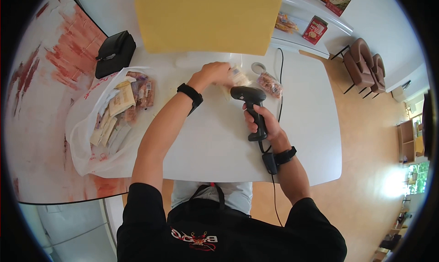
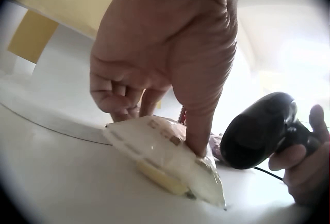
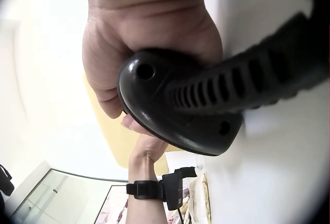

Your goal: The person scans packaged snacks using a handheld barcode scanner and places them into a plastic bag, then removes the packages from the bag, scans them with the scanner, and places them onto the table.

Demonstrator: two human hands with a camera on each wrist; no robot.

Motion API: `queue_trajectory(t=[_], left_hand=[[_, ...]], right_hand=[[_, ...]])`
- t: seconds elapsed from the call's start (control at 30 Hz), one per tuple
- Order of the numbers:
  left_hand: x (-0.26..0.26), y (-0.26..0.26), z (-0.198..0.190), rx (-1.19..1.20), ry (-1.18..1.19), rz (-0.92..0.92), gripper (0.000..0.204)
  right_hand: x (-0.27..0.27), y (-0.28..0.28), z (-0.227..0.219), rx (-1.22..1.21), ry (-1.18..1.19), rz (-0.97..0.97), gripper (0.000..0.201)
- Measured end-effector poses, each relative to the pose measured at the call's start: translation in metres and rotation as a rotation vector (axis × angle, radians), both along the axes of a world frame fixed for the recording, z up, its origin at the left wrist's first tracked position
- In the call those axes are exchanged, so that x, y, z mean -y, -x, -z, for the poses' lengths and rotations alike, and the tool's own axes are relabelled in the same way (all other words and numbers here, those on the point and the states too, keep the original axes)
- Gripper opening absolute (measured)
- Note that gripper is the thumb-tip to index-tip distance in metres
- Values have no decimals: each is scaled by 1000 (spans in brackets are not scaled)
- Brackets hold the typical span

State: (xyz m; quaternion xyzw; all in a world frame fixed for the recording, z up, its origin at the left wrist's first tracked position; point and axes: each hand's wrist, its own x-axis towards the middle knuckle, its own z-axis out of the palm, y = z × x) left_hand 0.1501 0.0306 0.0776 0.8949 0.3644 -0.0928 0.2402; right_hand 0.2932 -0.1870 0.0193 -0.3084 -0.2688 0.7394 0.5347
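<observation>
My right hand [image 1: 265,119] grips the handle of a black barcode scanner [image 1: 254,97], its head pointing toward the food packet by the other hand. Its ribbed cable base [image 3: 175,100] fills the middle of the right wrist view. Across the table, my left hand [image 1: 214,74] pinches a clear-and-cream food packet [image 2: 160,141] between thumb and fingers, low over the white surface. In the head view this packet is blurred. Just right of it lies a packet of reddish-brown snacks [image 1: 270,84], beside a roll of tape [image 1: 258,68].
A white plastic bag [image 1: 80,138] full of snack packets lies open at the left. Behind it sits a black case [image 1: 115,54]. A yellow panel [image 1: 208,20] stands at the back. The scanner's cord [image 1: 275,193] hangs over the front edge. Boxes [image 1: 315,30] stand on shelves at the back right.
</observation>
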Motion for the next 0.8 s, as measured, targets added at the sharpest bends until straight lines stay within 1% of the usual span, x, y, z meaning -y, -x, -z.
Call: queue_trajectory(t=[0.03, 0.1, 0.13, 0.2, 0.23, 0.3, 0.33, 0.4, 0.43, 0.5, 0.53, 0.6, 0.63, 0.67, 0.7, 0.73, 0.8], left_hand=[[1, 1, -2, 8, -4, 0, 70], [7, 9, -3, -102, 27, 73, 72], [13, 14, -1, -99, 25, 74, 72], [27, 24, 4, 95, -83, -36, 71], [30, 27, 4, 98, -80, -34, 71], [34, 34, 4, 174, -37, -251, 70], [37, 40, 5, 175, -32, -253, 70], [43, 54, 8, 460, 85, -578, 72], [46, 60, 11, 460, 86, -584, 72], [56, 70, 16, 1088, 512, -652, 61], [62, 73, 16, 1089, 512, -657, 61], [72, 78, 16, 1277, 888, -808, 51], [73, 78, 20, 1280, 890, -814, 51], [74, 78, 24, 1375, 1092, -821, 48], [75, 78, 30, 1466, 1298, -820, 45], [75, 77, 35, 1471, 1296, -825, 45], [75, 74, 46, 1531, 1407, -687, 38]], right_hand=[[0, -1, 1, -14, 2, -2, 38], [-1, -1, 1, -11, -8, -6, 38], [0, -1, 0, -10, -13, -10, 39], [0, 0, -1, -9, -15, -12, 39], [1, 1, -1, -15, -30, -19, 40], [1, 1, -1, -19, -39, -27, 41], [1, 1, 0, -40, -37, -24, 41], [0, 2, 1, -61, -32, -27, 41], [0, 1, 1, -62, -38, -27, 42], [-1, 2, 2, -64, -40, -31, 42], [-1, 2, 1, -67, -37, -28, 42], [0, 2, 2, -69, -27, -28, 41], [0, 2, 2, -69, -27, -24, 41], [-1, 2, 1, -67, -29, -23, 41], [-1, 2, 1, -65, -25, -30, 41], [-1, 2, 2, -75, -26, -28, 41], [-1, 2, 2, -88, -28, -27, 41]])
